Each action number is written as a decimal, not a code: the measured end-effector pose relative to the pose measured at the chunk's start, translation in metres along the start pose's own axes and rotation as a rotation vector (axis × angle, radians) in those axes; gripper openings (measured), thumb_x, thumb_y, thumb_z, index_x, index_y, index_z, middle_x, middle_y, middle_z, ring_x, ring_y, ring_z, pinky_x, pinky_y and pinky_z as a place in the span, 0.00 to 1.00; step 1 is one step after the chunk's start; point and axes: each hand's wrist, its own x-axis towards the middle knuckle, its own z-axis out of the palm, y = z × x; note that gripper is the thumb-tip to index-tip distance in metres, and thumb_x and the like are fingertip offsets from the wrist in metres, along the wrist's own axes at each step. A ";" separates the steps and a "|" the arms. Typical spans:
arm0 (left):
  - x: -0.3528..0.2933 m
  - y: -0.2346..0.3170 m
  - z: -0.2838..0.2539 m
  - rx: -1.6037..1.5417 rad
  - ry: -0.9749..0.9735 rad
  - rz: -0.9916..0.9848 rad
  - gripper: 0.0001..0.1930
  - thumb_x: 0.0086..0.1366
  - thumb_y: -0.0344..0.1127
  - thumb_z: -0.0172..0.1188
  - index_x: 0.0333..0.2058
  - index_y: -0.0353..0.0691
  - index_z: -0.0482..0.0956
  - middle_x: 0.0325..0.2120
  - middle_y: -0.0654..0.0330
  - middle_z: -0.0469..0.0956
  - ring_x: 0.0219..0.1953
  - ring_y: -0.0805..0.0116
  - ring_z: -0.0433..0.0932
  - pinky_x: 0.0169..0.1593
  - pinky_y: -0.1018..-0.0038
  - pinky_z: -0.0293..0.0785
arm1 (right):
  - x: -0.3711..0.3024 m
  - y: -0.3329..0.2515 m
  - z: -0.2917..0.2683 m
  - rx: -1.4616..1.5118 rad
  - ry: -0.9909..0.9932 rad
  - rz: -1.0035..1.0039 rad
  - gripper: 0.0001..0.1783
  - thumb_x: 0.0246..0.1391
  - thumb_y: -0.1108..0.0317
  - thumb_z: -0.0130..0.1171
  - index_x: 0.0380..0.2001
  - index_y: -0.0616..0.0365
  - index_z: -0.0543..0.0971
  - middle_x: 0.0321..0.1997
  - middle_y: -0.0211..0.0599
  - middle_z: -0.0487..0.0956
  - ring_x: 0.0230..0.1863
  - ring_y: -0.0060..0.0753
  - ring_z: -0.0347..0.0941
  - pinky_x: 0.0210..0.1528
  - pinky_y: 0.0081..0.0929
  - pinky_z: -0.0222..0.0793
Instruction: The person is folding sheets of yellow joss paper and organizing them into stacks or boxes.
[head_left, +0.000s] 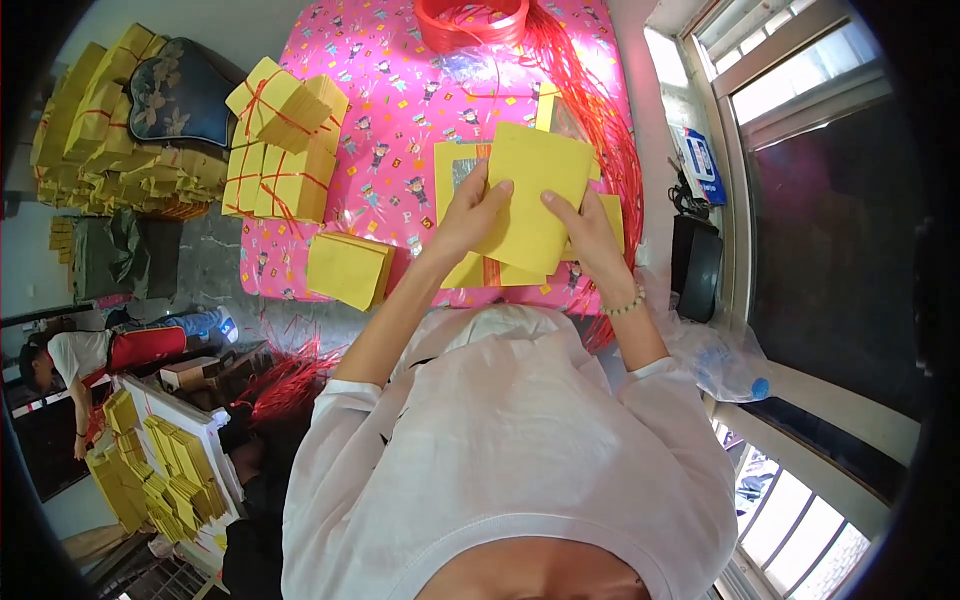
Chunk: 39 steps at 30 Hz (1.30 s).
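Note:
Between my two hands is a flat yellow paper bundle (pixel 540 195), held over a pink patterned table cover (pixel 385 150). My left hand (pixel 476 212) grips its left edge, thumb on top. On the right edge, my right hand (pixel 590 235) has its thumb laid over the paper and its other fingers mostly hidden. Beneath lie more yellow papers (pixel 452 160) with orange strips, partly covered by the held bundle. Another yellow stack (pixel 347 270) sits at the table's near left edge.
Yellow bundles tied with red string (pixel 285 180) stand at the table's left. A red plastic ring (pixel 470 28) and long red strings (pixel 590 90) lie at the far right. More bundles (pixel 90 130) are piled far left. Lower left, another person (pixel 85 355) reaches toward a table of yellow stacks.

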 end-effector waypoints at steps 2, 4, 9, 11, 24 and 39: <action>-0.005 0.001 0.001 0.105 -0.010 0.143 0.18 0.68 0.31 0.48 0.56 0.33 0.63 0.46 0.60 0.73 0.47 0.73 0.72 0.52 0.76 0.67 | -0.002 -0.003 -0.005 -0.149 -0.123 -0.095 0.17 0.57 0.71 0.57 0.49 0.63 0.71 0.48 0.33 0.75 0.48 0.20 0.71 0.49 0.21 0.69; -0.008 -0.001 0.001 0.217 -0.012 0.314 0.15 0.68 0.30 0.47 0.52 0.35 0.67 0.45 0.61 0.72 0.46 0.74 0.71 0.51 0.74 0.68 | -0.006 0.000 -0.009 -0.161 -0.124 -0.121 0.17 0.55 0.73 0.58 0.48 0.63 0.72 0.48 0.34 0.75 0.50 0.20 0.70 0.50 0.21 0.68; -0.009 0.000 -0.008 0.457 0.015 0.514 0.14 0.61 0.25 0.51 0.46 0.38 0.74 0.45 0.57 0.75 0.49 0.63 0.72 0.53 0.66 0.68 | -0.004 -0.013 -0.012 -0.422 -0.216 -0.459 0.19 0.45 0.75 0.63 0.44 0.59 0.76 0.46 0.36 0.77 0.53 0.30 0.69 0.55 0.27 0.65; -0.009 0.001 -0.009 0.629 0.034 0.726 0.15 0.57 0.23 0.53 0.44 0.39 0.76 0.45 0.55 0.75 0.50 0.58 0.73 0.54 0.64 0.67 | -0.002 -0.018 -0.012 -0.555 -0.265 -0.706 0.22 0.39 0.73 0.65 0.42 0.56 0.77 0.46 0.37 0.77 0.54 0.40 0.70 0.59 0.35 0.62; -0.016 0.008 -0.004 0.661 0.066 0.721 0.18 0.55 0.24 0.56 0.46 0.39 0.75 0.44 0.54 0.76 0.49 0.55 0.73 0.53 0.66 0.68 | -0.010 -0.027 -0.010 -0.708 -0.301 -0.780 0.20 0.41 0.72 0.65 0.42 0.56 0.77 0.46 0.36 0.77 0.54 0.38 0.70 0.61 0.40 0.59; -0.028 -0.003 0.004 0.819 0.427 0.734 0.17 0.58 0.23 0.55 0.47 0.39 0.75 0.41 0.53 0.76 0.42 0.57 0.74 0.46 0.67 0.69 | -0.006 0.014 0.001 -0.105 -0.091 -0.147 0.25 0.50 0.77 0.63 0.50 0.65 0.68 0.48 0.37 0.75 0.48 0.24 0.72 0.49 0.24 0.70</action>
